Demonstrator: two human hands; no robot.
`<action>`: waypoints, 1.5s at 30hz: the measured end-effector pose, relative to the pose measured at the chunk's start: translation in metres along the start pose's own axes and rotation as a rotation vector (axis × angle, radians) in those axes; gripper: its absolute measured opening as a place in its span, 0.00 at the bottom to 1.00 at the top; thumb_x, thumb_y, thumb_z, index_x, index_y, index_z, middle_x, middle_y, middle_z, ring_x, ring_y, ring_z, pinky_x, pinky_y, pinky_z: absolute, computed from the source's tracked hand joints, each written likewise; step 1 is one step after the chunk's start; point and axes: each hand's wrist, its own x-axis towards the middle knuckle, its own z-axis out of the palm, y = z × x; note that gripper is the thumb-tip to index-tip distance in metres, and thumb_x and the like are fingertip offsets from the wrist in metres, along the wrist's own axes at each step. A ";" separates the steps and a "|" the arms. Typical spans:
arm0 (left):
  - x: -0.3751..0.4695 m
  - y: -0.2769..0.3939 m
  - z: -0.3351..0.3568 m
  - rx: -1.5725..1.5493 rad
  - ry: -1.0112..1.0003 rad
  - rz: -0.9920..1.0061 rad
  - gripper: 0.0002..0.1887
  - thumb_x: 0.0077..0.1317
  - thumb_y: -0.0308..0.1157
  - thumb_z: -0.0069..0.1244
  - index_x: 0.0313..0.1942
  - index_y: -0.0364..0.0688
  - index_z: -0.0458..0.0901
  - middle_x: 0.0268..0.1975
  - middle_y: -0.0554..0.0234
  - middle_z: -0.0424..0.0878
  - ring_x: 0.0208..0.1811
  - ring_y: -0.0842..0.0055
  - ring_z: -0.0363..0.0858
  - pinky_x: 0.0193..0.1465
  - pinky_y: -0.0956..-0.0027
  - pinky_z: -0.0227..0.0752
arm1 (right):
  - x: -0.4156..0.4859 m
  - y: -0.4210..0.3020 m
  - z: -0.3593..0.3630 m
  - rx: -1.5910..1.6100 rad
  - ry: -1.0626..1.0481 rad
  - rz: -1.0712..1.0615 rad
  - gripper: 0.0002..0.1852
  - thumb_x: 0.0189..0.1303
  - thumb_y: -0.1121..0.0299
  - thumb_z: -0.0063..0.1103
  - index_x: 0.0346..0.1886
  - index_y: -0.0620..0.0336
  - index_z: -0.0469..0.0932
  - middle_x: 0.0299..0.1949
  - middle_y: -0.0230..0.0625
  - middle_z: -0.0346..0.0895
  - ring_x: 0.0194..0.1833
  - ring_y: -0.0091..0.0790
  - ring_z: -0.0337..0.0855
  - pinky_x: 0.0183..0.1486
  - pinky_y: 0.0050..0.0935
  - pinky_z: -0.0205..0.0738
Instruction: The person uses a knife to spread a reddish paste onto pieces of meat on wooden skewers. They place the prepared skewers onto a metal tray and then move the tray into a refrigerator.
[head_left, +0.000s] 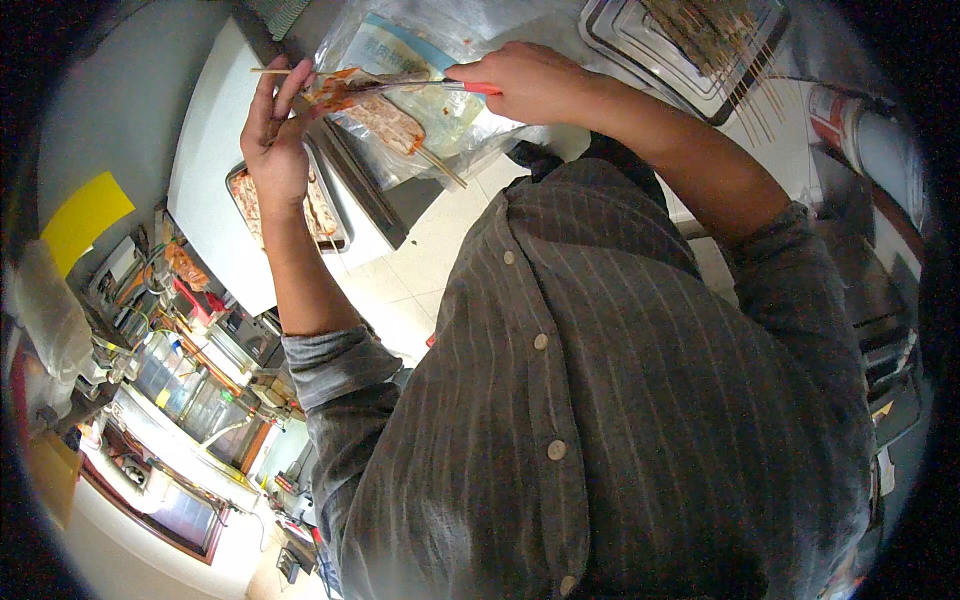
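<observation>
My left hand (276, 139) is raised at the upper left, its fingers on the near part of a skewered piece of meat (341, 88) with reddish sauce; a thin wooden skewer (262, 70) sticks out past the fingertips. In my right hand (517, 82) is a tool with a red handle (481, 88) and a long metal shaft, whose far end reaches the meat. Below it, a flat meat piece on wooden sticks (390, 126) lies on clear plastic packaging (457, 120). The tool's tip is hidden by the meat.
A metal tray with meat skewers (341, 244) stands on the white surface (214, 187) behind my left forearm. Another tray (637, 56) at the upper right holds many thin skewers (701, 37). A white and red tub (840, 124) is at the far right.
</observation>
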 end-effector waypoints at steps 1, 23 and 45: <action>0.000 0.001 0.001 -0.003 -0.003 -0.005 0.33 0.59 0.08 0.33 0.68 0.32 0.62 0.60 0.51 0.79 0.61 0.72 0.77 0.54 0.71 0.78 | 0.003 -0.002 0.001 -0.013 -0.020 0.021 0.29 0.54 0.75 0.55 0.64 0.49 0.72 0.39 0.50 0.81 0.41 0.53 0.83 0.44 0.47 0.76; -0.002 0.002 -0.002 -0.142 -0.074 -0.055 0.38 0.57 0.08 0.34 0.71 0.37 0.56 0.69 0.50 0.67 0.70 0.64 0.67 0.56 0.65 0.77 | 0.011 0.005 0.005 -0.103 -0.110 0.162 0.26 0.55 0.77 0.54 0.59 0.47 0.75 0.43 0.48 0.82 0.46 0.53 0.82 0.49 0.49 0.76; -0.014 -0.002 -0.002 -0.231 -0.079 -0.069 0.43 0.53 0.06 0.32 0.72 0.40 0.52 0.70 0.51 0.66 0.66 0.63 0.72 0.54 0.65 0.77 | 0.011 0.020 0.017 -0.467 -0.035 0.142 0.20 0.64 0.71 0.49 0.59 0.43 0.77 0.38 0.45 0.83 0.42 0.48 0.85 0.46 0.47 0.78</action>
